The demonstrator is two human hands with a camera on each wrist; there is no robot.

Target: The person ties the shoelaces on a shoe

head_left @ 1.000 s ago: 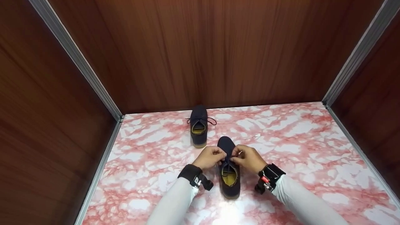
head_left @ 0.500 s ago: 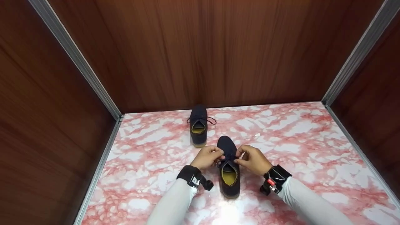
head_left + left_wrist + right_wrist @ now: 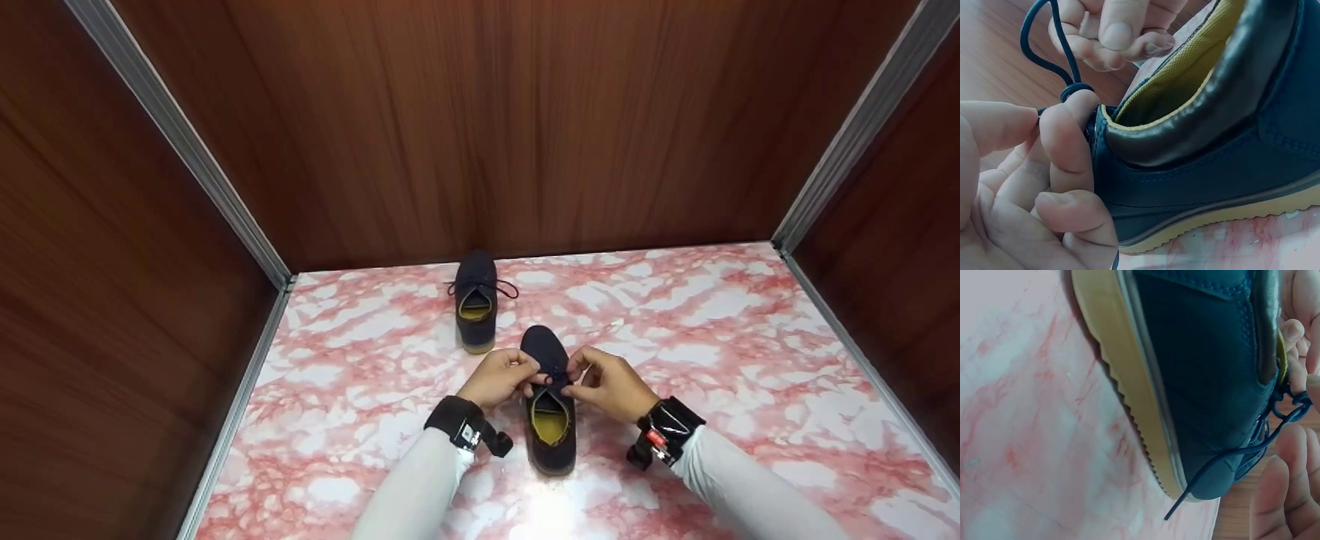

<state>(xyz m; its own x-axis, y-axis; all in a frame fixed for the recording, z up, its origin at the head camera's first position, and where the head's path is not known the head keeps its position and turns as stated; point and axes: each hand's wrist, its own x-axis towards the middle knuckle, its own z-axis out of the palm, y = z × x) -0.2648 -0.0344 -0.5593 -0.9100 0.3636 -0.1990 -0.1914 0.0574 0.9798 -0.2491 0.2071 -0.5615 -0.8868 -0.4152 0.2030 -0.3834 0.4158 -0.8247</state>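
Observation:
A navy lace-up shoe point(image 3: 543, 346) with a yellow lining stands on the floor, toe pointing away from me. My left hand point(image 3: 498, 379) pinches its dark shoelace at the throat of the shoe; in the left wrist view, a loop of the shoelace point(image 3: 1026, 48) rises beside the fingers. On the opposite side, my right hand point(image 3: 611, 382) has its thumb and index finger close to the laces, slightly apart, with nothing visible between them. In the right wrist view, a loose lace end point(image 3: 1213, 460) hangs across the toe of the shoe.
A matching shoe point(image 3: 475, 330) stands farther back to the left, near the wall, its lace loops spread to the sides. Brown wood-grain panels point(image 3: 525, 135) with grey metal edging enclose the pink-and-white marbled floor point(image 3: 697, 322) at the back and sides.
The right hand has drawn back a little to the right, and its thumb and index finger have parted from the lace. The left hand stays almost in place at the throat of the shoe.

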